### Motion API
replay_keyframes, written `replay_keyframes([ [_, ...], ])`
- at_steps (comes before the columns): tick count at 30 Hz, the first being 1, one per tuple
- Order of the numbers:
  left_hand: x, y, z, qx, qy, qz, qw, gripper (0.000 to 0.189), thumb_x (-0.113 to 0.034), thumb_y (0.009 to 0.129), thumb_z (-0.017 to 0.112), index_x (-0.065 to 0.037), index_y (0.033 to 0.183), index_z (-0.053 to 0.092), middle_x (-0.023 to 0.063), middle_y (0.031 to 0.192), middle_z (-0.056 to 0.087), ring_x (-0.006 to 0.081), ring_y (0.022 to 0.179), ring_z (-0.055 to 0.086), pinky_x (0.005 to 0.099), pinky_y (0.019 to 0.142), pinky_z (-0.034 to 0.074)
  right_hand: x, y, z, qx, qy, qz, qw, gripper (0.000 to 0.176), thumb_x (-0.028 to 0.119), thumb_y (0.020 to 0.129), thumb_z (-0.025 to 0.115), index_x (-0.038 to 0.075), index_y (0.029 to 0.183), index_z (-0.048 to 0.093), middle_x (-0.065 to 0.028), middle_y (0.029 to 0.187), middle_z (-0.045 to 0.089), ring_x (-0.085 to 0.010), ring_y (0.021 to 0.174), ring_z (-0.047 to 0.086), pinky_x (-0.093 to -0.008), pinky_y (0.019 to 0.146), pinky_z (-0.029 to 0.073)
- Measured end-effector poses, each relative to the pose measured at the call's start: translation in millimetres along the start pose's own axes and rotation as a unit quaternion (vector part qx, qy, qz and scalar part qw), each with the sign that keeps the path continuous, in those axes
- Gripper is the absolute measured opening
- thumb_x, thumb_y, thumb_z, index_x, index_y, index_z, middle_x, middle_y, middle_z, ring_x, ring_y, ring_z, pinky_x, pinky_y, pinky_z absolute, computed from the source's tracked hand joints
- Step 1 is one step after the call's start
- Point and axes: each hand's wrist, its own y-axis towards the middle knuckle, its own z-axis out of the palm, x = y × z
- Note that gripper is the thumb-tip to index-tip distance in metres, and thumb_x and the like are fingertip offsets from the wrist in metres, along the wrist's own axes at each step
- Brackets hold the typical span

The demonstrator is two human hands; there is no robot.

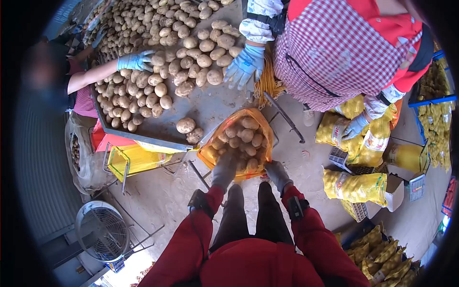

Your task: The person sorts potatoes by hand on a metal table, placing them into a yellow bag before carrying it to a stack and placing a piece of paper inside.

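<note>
In front of me an orange mesh bag [206, 155] hangs wide at the mouth below the edge of the sorting table, with several potatoes [246, 135] inside. My left hand [225, 168], in a grey glove, reaches over the near rim into the bag, against the potatoes; its fingertips are hard to make out. At the right of the near rim, my grey-gloved right hand [277, 173] is closed on the bag's edge. Two loose potatoes [186, 126] lie on the table just left of the bag.
Potatoes cover much of the metal table [167, 119]. One co-worker's blue glove [136, 61] touches them; another's blue glove [246, 66] is over the table's edge. Filled yellow bags [356, 186] lie right, a yellow bag [131, 160] hangs left, and a fan [103, 231] stands lower left.
</note>
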Motion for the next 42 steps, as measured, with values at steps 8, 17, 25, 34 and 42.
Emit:
replay_keyframes([
  [8,0.2,103.5,-30.5,-0.023,0.217,-0.145,0.965,0.064,-0.059,0.09,0.062,-0.004,0.122,0.067,0.0238,0.124,0.069,0.0421,0.113,0.066,0.0499,0.094,0.052,3.9,-4.6,-10.7,0.069,-0.296,-0.141,0.942,0.025,0.017,0.089,0.061,-0.003,0.101,0.071,-0.023,0.095,0.073,-0.0347,0.084,0.075,-0.0428,0.074,0.062],
  [17,75.1,125.3,5.7,-0.131,-0.145,-0.045,0.98,0.055,-0.051,0.1,0.052,-0.011,0.135,0.064,0.0203,0.134,0.066,0.0414,0.121,0.063,0.0465,0.1,0.05,-26.3,-9.6,-11.3,0.048,-0.035,-0.051,0.997,0.029,0.011,0.089,0.057,-0.005,0.11,0.068,-0.0273,0.099,0.073,-0.0348,0.087,0.075,-0.0418,0.074,0.061],
  [25,29.6,139.7,-16.0,-0.005,-0.084,-0.156,0.984,0.064,-0.048,0.1,0.059,-0.007,0.148,0.052,0.0206,0.143,0.06,0.0381,0.133,0.056,0.0426,0.111,0.043,53.8,-11.9,-25.9,0.007,-0.129,0.077,0.989,0.044,0.023,0.09,0.06,0.003,0.13,0.061,-0.0273,0.113,0.071,-0.0441,0.109,0.068,-0.0495,0.091,0.055],
  [34,-11.7,71.9,12.1,-0.103,0.18,0.167,0.964,0.059,-0.033,0.096,0.06,-0.014,0.151,0.049,0.0175,0.144,0.06,0.0383,0.142,0.046,0.0566,0.119,0.028,43.5,-25.1,-18.1,-0.032,-0.109,0.138,0.984,0.04,0.024,0.09,0.058,0.006,0.126,0.064,-0.0268,0.116,0.071,-0.0444,0.113,0.066,-0.0507,0.093,0.053],
  [42,0.5,19.1,-0.2,-0.134,0.187,0.073,0.97,0.065,-0.04,0.095,0.064,-0.011,0.15,0.046,0.0183,0.148,0.052,0.0427,0.139,0.046,0.0592,0.117,0.03,48.8,-35.0,-19.0,-0.023,-0.108,0.144,0.983,0.043,0.022,0.088,0.058,0.01,0.129,0.064,-0.0232,0.113,0.073,-0.0411,0.11,0.069,-0.0482,0.093,0.054],
])
